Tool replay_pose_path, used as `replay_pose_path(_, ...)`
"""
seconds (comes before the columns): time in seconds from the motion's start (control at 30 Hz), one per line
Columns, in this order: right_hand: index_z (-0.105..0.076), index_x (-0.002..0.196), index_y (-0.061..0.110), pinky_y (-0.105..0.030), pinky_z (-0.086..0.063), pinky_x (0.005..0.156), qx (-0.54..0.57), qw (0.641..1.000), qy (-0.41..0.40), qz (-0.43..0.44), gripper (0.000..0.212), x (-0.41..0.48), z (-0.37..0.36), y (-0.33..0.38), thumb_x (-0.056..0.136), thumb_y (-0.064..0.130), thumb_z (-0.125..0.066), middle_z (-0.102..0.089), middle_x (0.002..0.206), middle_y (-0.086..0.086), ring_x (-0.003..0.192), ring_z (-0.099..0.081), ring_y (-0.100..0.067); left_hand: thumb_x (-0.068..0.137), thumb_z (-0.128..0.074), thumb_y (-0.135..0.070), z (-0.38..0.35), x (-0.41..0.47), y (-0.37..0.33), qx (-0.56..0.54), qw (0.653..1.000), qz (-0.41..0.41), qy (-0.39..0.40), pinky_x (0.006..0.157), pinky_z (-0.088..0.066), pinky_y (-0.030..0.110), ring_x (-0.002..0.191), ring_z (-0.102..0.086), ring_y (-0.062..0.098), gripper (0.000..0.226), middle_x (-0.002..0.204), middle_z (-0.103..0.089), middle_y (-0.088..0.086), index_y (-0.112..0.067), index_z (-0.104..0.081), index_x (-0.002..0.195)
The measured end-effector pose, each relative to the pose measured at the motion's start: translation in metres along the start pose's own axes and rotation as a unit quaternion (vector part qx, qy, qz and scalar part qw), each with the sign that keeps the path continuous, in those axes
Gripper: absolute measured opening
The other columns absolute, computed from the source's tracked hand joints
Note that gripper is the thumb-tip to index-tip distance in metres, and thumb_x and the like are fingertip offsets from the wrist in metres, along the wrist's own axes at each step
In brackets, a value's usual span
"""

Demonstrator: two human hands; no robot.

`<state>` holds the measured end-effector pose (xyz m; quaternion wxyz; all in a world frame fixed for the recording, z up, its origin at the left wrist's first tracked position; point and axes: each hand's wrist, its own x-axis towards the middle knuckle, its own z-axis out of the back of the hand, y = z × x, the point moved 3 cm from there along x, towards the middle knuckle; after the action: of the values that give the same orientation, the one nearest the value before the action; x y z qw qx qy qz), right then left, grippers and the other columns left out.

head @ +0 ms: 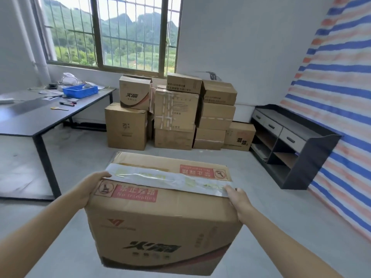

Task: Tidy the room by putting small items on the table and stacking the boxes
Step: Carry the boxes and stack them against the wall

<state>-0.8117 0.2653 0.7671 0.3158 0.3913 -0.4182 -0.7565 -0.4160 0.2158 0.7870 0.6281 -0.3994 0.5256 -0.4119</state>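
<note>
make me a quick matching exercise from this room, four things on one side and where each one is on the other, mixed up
Things:
1 taped box
2 blue tray
3 box stack
4 drawer unit

Places:
a on the table
b against the striped tarp
c held by the left hand and right hand
d below the window

Pairs: 1-c; 2-a; 3-d; 4-b

The box [160, 217] hides its own underside and most fingers of the left hand [91, 185] and right hand [237, 197]. Both forearms run off the bottom edge. The left edge cuts the table [30, 119]; the items [68, 103] on it are too small to name. Print on the stacked boxes [174, 109] is blurred.
</note>
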Motion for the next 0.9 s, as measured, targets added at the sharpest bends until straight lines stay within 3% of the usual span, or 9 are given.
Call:
replay_pose_path(0.1,-0.044,0.113,0.007,-0.040,-0.049,0.084,-0.007,0.999,0.003,0.036,0.039,0.038,-0.020,0.052,0.091,0.039,-0.050,-0.055,0.106,-0.013,0.099,-0.056,-0.030,0.096,-0.051,-0.022,0.002,0.050,-0.031,0.026,0.999,-0.010,-0.039,0.043,-0.050,0.023,0.066,-0.054,0.023,0.021,0.078,-0.057,0.009,-0.003,-0.053,0.105)
replay_pose_path(0.2,-0.045,0.109,0.009,-0.039,-0.047,0.083,-0.003,0.996,-0.013,0.084,0.036,0.074,-0.039,0.094,0.091,0.039,-0.050,-0.054,0.101,-0.009,0.097,-0.055,-0.028,0.094,-0.054,-0.028,0.006,0.096,-0.059,0.040,0.998,-0.038,-0.041,0.055,-0.047,0.033,0.068,-0.061,0.027,0.028,0.084,-0.065,0.016,-0.002,-0.055,0.103)
replay_pose_path(0.27,-0.044,0.110,0.012,-0.041,-0.048,0.086,-0.011,0.995,-0.016,0.097,0.035,0.092,-0.050,0.105,0.090,0.040,-0.051,-0.054,0.103,-0.007,0.099,-0.055,-0.027,0.093,-0.056,-0.029,0.007,0.121,-0.068,0.023,0.997,-0.060,-0.053,0.057,-0.048,0.033,0.072,-0.063,0.027,0.033,0.091,-0.066,0.018,-0.002,-0.053,0.111)
replay_pose_path(0.4,-0.046,0.114,0.013,-0.045,-0.049,0.087,-0.016,0.995,-0.020,0.099,0.039,0.136,-0.069,0.118,0.089,0.042,-0.051,-0.056,0.106,-0.008,0.099,-0.056,-0.027,0.089,-0.062,-0.027,0.003,0.161,-0.078,-0.020,0.993,-0.089,-0.080,0.050,-0.049,0.028,0.070,-0.061,0.022,0.034,0.086,-0.064,0.012,-0.004,-0.053,0.112)
replay_pose_path(0.47,-0.047,0.114,0.012,-0.045,-0.049,0.086,-0.022,0.994,-0.011,0.104,0.039,0.161,-0.079,0.129,0.089,0.042,-0.051,-0.057,0.106,-0.009,0.099,-0.057,-0.028,0.087,-0.065,-0.025,0.001,0.183,-0.081,-0.045,0.992,-0.087,-0.086,0.055,-0.049,0.029,0.071,-0.062,0.023,0.037,0.088,-0.065,0.013,-0.002,-0.053,0.114)
replay_pose_path(0.6,-0.047,0.113,0.010,-0.040,-0.048,0.074,-0.033,0.993,0.013,0.111,0.037,0.223,-0.106,0.152,0.091,0.039,-0.050,-0.058,0.100,-0.009,0.092,-0.058,-0.028,0.087,-0.065,-0.024,-0.006,0.236,-0.082,-0.069,0.990,-0.069,-0.099,0.061,-0.050,0.034,0.076,-0.063,0.028,0.038,0.094,-0.064,0.019,-0.002,-0.052,0.115)
replay_pose_path(0.7,-0.048,0.110,0.008,-0.041,-0.048,0.074,-0.026,0.994,0.039,0.100,0.032,0.282,-0.134,0.171,0.092,0.035,-0.052,-0.058,0.097,-0.011,0.089,-0.059,-0.030,0.086,-0.066,-0.023,-0.012,0.287,-0.092,-0.065,0.989,-0.062,-0.115,0.061,-0.051,0.035,0.077,-0.064,0.030,0.039,0.096,-0.064,0.021,-0.001,-0.052,0.115)
replay_pose_path(0.9,-0.046,0.107,0.007,-0.031,-0.043,0.057,0.000,0.990,0.106,0.088,0.025,0.404,-0.207,0.232,0.093,0.027,-0.052,-0.055,0.089,-0.006,0.077,-0.056,-0.019,0.086,-0.067,-0.023,-0.013,0.394,-0.143,-0.045,0.981,-0.078,-0.170,0.055,-0.046,0.031,0.070,-0.061,0.025,0.035,0.089,-0.062,0.017,-0.003,-0.049,0.109)
